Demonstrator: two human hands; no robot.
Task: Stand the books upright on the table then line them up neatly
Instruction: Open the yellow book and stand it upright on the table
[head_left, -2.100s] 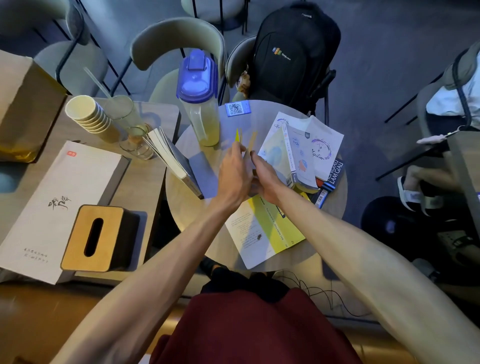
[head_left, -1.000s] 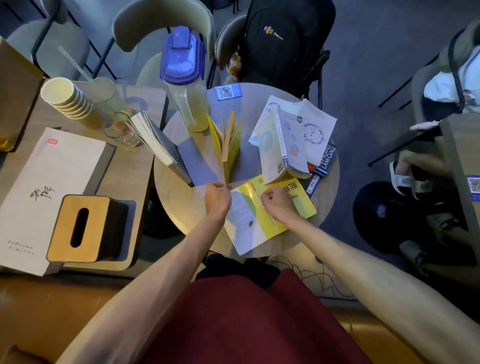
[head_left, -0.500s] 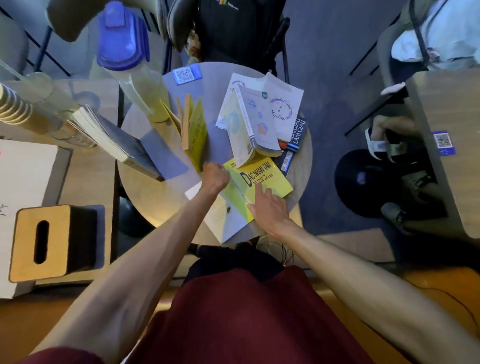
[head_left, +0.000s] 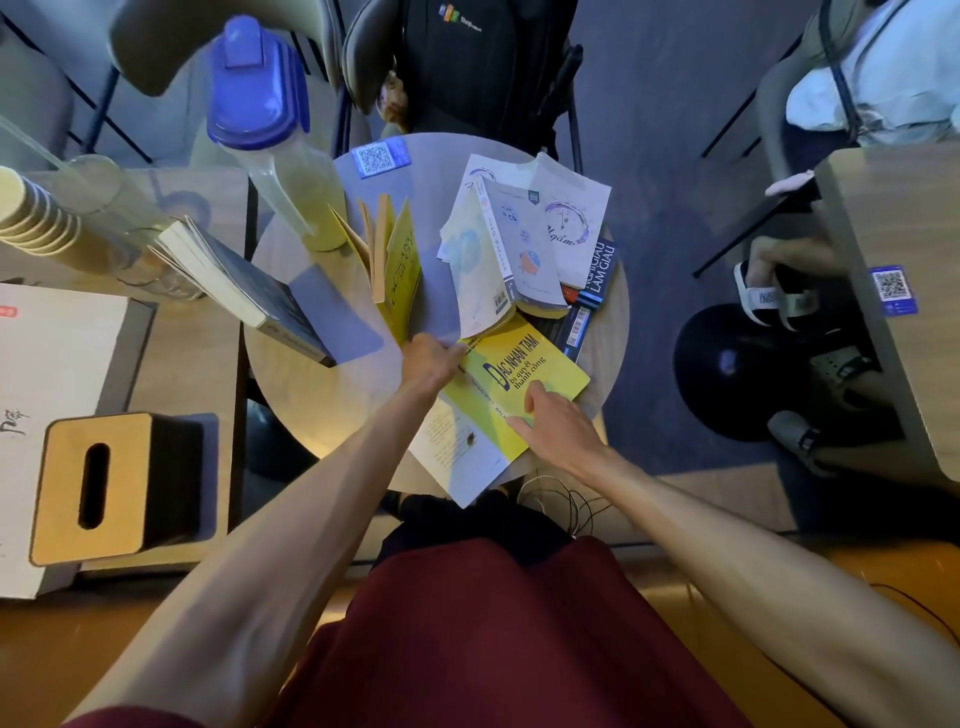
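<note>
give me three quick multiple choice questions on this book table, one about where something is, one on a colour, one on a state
1. Where is the jug on the round table?
A. near edge
B. far left
C. right edge

2. What colour is the jug's lid?
A. red
B. green
C. blue

3. How is the yellow book under both hands?
A. lying flat
B. standing upright
C. off the table

Answers:
1 B, it stands at the table's far left, beyond the fanned-open book.
2 C, the lid is plainly blue.
3 A, it lies flat with the left hand at its far corner and the right hand on its near edge.
</note>
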